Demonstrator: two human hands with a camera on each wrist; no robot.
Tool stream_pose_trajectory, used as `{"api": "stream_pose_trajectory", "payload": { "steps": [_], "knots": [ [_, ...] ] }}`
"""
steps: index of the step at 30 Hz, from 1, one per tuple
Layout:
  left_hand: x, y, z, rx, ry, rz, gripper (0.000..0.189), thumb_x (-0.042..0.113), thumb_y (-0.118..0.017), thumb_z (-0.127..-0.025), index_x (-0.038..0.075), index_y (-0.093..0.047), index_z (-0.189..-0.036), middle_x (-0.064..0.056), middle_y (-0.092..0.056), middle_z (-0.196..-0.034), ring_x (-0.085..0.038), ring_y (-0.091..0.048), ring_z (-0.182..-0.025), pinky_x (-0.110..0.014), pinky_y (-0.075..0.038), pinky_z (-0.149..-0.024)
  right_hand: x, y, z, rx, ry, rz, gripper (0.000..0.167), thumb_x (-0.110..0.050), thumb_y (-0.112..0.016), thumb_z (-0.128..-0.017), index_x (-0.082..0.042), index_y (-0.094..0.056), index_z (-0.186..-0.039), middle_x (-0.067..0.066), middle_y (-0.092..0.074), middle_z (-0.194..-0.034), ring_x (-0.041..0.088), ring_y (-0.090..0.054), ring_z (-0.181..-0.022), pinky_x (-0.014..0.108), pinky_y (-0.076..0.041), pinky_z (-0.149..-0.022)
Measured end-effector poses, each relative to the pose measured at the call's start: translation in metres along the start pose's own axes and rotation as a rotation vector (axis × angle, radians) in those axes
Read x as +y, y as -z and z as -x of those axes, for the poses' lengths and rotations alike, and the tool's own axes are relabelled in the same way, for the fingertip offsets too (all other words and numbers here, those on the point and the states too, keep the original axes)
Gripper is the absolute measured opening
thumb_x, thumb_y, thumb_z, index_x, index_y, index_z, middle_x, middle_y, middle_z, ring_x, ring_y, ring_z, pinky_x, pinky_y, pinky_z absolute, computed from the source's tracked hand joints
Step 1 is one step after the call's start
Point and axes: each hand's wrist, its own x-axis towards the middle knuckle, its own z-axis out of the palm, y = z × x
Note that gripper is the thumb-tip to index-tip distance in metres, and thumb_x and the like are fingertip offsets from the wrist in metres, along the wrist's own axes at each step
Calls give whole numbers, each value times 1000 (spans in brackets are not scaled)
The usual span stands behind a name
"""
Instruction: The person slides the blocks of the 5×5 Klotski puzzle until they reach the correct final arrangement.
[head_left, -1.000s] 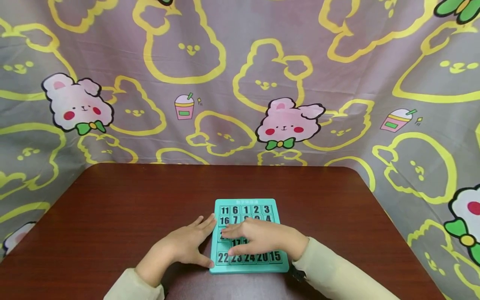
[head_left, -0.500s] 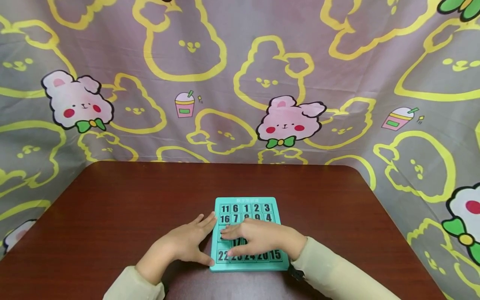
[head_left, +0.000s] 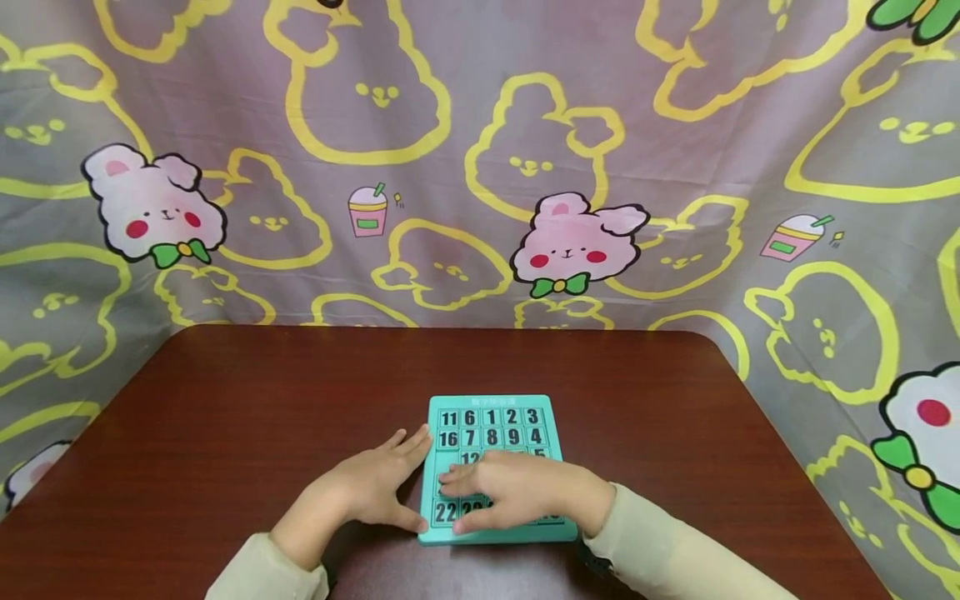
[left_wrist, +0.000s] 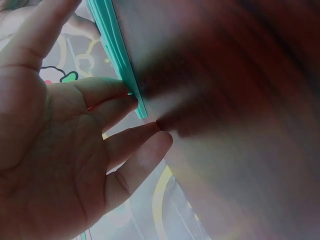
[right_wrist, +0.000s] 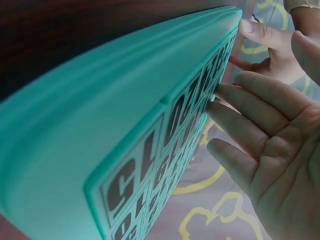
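A turquoise sliding number puzzle [head_left: 517,401] lies on the table, its tiles printed with black numbers. My left hand [head_left: 375,487] rests along its left side, fingertips at the edge and thumb at the near left corner. In the left wrist view those fingers reach the puzzle's side [left_wrist: 117,55] nearly straight. My right hand [head_left: 528,490] lies over the lower rows, its extended fingertips on a tile in the fourth row of the left column. Above that tile, below the 16 tile [head_left: 447,439], is a gap. The right hand hides several tiles.
The dark reddish-brown table [head_left: 300,375] surrounds the puzzle. Behind and beside it hangs a grey curtain [head_left: 442,350] with yellow outlines and cartoon rabbits. A small black object [head_left: 597,560] shows under the right sleeve.
My right hand has moved toward me, and the tile under its fingertips has slid from the third row to the fourth. The gap is now in the third row. The left hand stays put.
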Motion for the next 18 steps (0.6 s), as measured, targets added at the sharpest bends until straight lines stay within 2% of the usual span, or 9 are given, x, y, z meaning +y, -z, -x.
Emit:
{"api": "stream_pose_trajectory", "payload": {
  "steps": [7,12,18],
  "knots": [
    [1,0,1,-1,6,10,109,48,-86,-71,6,-32,-155,-6,-22,-166,-41,-21,-152,-62,-35,-110,3,6,2,14,-15,-24,54,-41,-54,-101,-8,-51,-145,5,-49,-151,17,-42,-143,39,-38,-115],
    [1,1,1,-11,11,14,110,48,-86,-71,7,-31,-156,-6,-21,-167,-40,-20,-152,-61,-35,-111,16,14,0,62,-69,-60,55,-39,-56,-101,-8,-49,-146,5,-47,-153,19,-40,-145,41,-37,-116],
    [1,2,0,-24,15,14,110,49,-86,-71,7,-30,-156,-5,-20,-167,-40,-20,-152,-62,-35,-110,30,18,-7,68,-118,-59,57,-41,-56,-100,-9,-48,-147,4,-46,-154,19,-39,-146,40,-34,-118]
  ]
}}
